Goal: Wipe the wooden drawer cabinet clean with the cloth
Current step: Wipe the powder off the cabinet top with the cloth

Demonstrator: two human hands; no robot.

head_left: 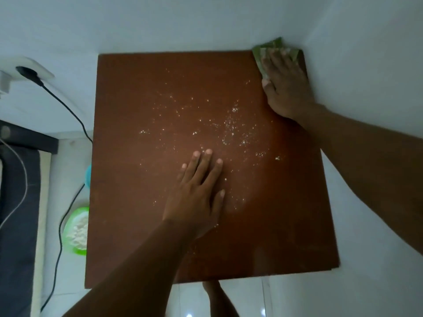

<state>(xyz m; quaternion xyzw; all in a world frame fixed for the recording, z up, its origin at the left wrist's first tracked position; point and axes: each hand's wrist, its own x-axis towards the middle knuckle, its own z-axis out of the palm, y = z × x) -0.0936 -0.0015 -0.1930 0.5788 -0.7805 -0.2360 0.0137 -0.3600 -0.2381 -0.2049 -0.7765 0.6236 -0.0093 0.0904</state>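
The cabinet (160, 92) is seen from above, its brown top filling the middle of the view and set into a corner of white wall. A green cloth (274, 48) is pressed flat on the cabinet's far right corner under the right hand (286, 88), whose fingers (278, 58) are spread open on top of it, not curled round it. The left hand (196, 193) is laid palm down near the cabinet's centre, fingers open and holding nothing, seemingly to steady the body.

The cloth is judged soft, light and limp, likely to bunch if pushed from one edge; it is best held down by a broad flat palm over its middle. The top looks hard and smooth, so sliding should be easy. White powder (229, 126) is scattered over the cabinet's middle and right, untouched so far.

Left of the cabinet, on the floor, a green bowl (76, 229) of white powder and a black cable (68, 110) are found. The left hand itself lies in the path of any sweep across the centre, and the walls close off the far and right edges.
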